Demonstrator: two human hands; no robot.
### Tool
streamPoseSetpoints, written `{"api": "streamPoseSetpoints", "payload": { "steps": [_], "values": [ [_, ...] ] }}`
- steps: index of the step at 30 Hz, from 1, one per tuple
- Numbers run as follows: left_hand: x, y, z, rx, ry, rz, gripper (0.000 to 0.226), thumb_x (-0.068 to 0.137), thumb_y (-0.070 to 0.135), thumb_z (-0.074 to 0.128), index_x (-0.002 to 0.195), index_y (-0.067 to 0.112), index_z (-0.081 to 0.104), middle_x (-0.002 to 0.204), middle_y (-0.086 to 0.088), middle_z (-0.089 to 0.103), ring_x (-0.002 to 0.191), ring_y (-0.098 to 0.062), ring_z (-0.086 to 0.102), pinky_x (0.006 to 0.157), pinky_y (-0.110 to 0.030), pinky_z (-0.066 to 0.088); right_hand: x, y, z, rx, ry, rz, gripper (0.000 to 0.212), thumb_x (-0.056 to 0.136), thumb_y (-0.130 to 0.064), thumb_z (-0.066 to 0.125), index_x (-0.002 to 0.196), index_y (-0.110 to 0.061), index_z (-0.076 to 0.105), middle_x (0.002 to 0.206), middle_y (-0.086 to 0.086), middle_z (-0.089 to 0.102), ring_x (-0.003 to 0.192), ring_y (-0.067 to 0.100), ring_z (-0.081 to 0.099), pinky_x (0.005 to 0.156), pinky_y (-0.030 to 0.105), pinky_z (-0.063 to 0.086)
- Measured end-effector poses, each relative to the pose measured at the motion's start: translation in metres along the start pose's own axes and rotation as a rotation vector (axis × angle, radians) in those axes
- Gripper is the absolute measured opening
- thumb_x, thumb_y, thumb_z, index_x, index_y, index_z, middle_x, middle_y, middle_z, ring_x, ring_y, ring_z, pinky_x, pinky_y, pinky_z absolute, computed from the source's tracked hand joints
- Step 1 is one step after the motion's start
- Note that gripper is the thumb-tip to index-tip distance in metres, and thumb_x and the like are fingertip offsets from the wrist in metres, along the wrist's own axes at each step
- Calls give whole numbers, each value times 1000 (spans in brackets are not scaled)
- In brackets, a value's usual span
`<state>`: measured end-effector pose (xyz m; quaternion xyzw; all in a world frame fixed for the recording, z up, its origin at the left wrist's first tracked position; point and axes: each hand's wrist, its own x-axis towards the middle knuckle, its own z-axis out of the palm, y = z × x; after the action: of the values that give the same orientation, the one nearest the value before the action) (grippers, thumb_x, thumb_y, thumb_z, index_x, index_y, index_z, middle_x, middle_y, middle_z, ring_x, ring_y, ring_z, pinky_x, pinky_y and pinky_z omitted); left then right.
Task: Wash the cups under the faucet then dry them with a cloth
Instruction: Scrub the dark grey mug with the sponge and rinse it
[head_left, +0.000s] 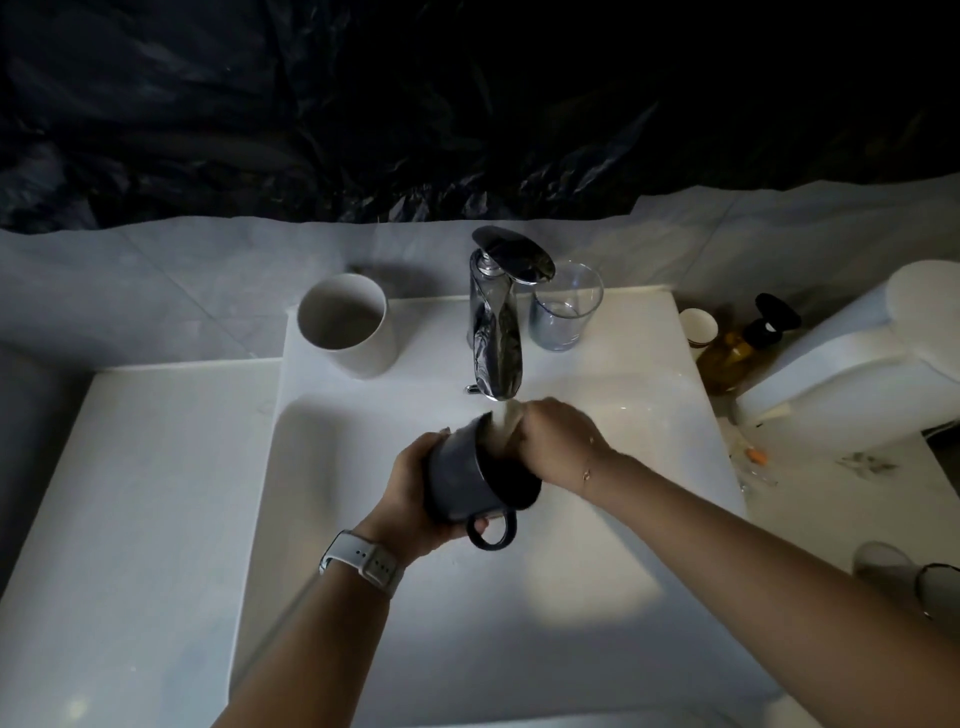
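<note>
At frame centre, the left hand (415, 486) is clamped around a dark mug (470, 480) under the running faucet (496, 332). The right hand (558, 441) reaches into its mouth; I cannot tell its grip

Dark mug (467, 475): glossy dark blue, tipped on its side over the sink basin (363, 597), mouth facing right, loop handle low and toward the camera, directly below the spout.
White cup (345, 325): upright, handleless, on the ledge left of the faucet (496, 322).
Glass tumbler (563, 306): clear, upright, just right of the faucet.
Water: apparently running into the mug, blurred.
</note>
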<state>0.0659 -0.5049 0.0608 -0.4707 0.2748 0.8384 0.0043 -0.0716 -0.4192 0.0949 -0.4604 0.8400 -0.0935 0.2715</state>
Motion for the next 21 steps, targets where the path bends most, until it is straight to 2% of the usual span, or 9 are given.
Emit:
{"api": "streamPoseSetpoints", "payload": {
  "steps": [1,3,5,7,10,13,15,18,21],
  "values": [
    [3,-1,0,-34,11,33,34,92,40,41,86,14,62,67,-10,66,54,-30,63,50,-25,41,-4,-1,6,171,-46,100,18,92,-25,51,88,-18,67,80,13,68,75,32,64,61,26,42],
    [6,-5,0,-79,30,82,37,92,41,41,89,12,64,70,-12,67,56,-31,63,52,-27,41,-13,-2,15,518,-201,283,27,91,-27,44,78,-15,64,54,7,53,42,22,45,43,20,30],
    [9,-11,-1,-90,57,100,38,91,43,42,97,12,63,75,-13,67,62,-32,62,53,-28,43,-24,0,19,756,-407,402,35,85,-32,41,80,-10,67,50,1,42,35,14,27,43,15,19],
    [10,-15,-1,-79,73,100,38,90,43,43,101,12,62,78,-13,68,68,-32,62,54,-30,45,-34,2,20,909,-531,404,35,88,-36,38,71,-18,63,49,-1,37,36,13,22,43,16,15],
    [6,-16,1,-17,56,52,37,92,43,44,99,13,64,79,-14,70,72,-34,63,56,-33,46,-33,10,15,733,-432,315,40,84,-41,47,57,-16,62,47,3,45,38,20,35,41,20,21],
    [4,-13,0,117,0,-3,36,92,44,46,98,14,66,78,-13,69,69,-33,64,53,-34,49,-24,14,5,164,-124,76,28,84,-35,55,88,-9,65,76,13,66,72,34,62,55,27,34],
    [1,-10,2,163,-15,-37,36,92,45,48,98,13,64,76,-12,68,68,-31,64,53,-33,50,-21,18,2,-202,143,-157,19,86,-28,59,91,-10,64,85,12,69,78,33,65,59,27,31],
    [1,-8,6,220,-20,-25,37,92,44,47,99,11,62,75,-12,67,69,-30,63,53,-33,51,-20,19,1,-177,302,-306,11,77,-18,68,73,-10,61,70,11,68,59,33,64,53,26,31],
    [4,-9,11,240,15,27,35,93,45,46,94,15,65,71,-9,68,62,-27,65,55,-35,52,-24,20,2,-55,145,-149,10,84,-18,56,75,-24,53,82,5,68,72,29,56,61,30,34]
  ]
}}
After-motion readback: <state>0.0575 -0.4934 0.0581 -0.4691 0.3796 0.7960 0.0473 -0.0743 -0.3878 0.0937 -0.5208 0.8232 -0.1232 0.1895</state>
